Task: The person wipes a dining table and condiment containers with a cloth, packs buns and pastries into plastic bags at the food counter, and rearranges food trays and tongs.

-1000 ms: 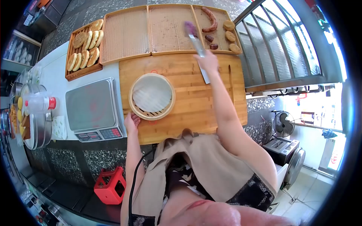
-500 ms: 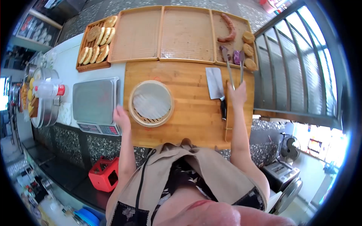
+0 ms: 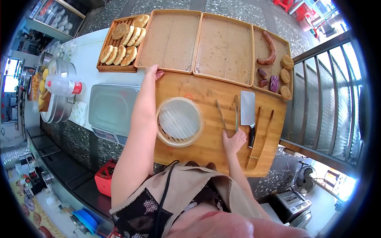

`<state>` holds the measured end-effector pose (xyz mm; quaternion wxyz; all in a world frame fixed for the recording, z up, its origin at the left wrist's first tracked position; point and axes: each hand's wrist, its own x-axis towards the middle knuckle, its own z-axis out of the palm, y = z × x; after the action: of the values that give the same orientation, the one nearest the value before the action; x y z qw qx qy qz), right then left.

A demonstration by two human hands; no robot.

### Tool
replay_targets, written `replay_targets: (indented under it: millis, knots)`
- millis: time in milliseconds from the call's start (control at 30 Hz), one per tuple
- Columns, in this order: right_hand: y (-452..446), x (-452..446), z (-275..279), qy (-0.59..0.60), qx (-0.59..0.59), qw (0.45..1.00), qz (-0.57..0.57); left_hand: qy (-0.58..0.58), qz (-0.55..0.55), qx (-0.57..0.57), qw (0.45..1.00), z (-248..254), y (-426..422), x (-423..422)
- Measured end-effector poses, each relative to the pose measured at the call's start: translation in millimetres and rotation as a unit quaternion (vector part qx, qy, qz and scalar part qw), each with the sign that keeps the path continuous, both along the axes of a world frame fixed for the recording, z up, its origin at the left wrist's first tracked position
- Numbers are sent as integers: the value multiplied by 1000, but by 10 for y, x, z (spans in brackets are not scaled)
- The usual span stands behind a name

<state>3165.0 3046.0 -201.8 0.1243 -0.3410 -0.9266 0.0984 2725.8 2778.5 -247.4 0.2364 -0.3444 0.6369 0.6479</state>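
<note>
My left hand (image 3: pixel 154 72) is at the front edge of an empty wooden tray (image 3: pixel 168 41), its fingers curled at the rim. My right hand (image 3: pixel 234 141) grips metal tongs (image 3: pixel 236 113) low over the wooden board (image 3: pixel 214 150); their arms are spread with nothing between the tips. A cleaver (image 3: pixel 247 109) with a black handle lies just right of the tongs, and wooden tongs (image 3: pixel 258 139) lie beyond it. Between my arms stands a round steamer basket (image 3: pixel 199 127) with a pale liner (image 3: pixel 180 119).
The right tray (image 3: pixel 279 43) holds a sausage (image 3: pixel 268 49), purple chunks (image 3: pixel 274 83) and round brown cakes (image 3: pixel 285 76). Another tray (image 3: pixel 224 47) adjoins it. Flat buns (image 3: pixel 129 55) fill the far-left tray. A scale (image 3: pixel 113 105) stands left; a metal-framed panel (image 3: pixel 325 91) borders the right.
My right hand has brought the metal tongs back from the right tray, leftward past the cleaver. My left hand has gone from beside the scale forward to the tray edge. The view has shifted.
</note>
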Motion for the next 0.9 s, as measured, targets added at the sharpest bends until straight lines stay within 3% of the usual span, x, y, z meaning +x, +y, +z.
replay_targets:
  millis: [67, 133, 167, 233, 633, 900]
  knots:
    - [-14, 16, -7, 3, 15, 1000, 0, -15, 2, 43, 999, 99, -25, 20]
    - [-19, 9, 3, 3, 15, 1000, -3, -43, 111, 13, 993, 409, 99, 44]
    - [-21, 11, 15, 0, 15, 1000, -3, -42, 106, 15, 993, 459, 113, 23]
    - [-31, 17, 26, 1, 15, 1000, -1, -18, 139, 234, 962, 506, 104, -7]
    - [-20, 40, 19, -5, 1, 1000, -8, 76, 85, 270, 956, 545, 37, 618]
    - [-7, 44, 35, 0, -6, 1000, -12, 112, 68, 245, 961, 971, 928, 1195]
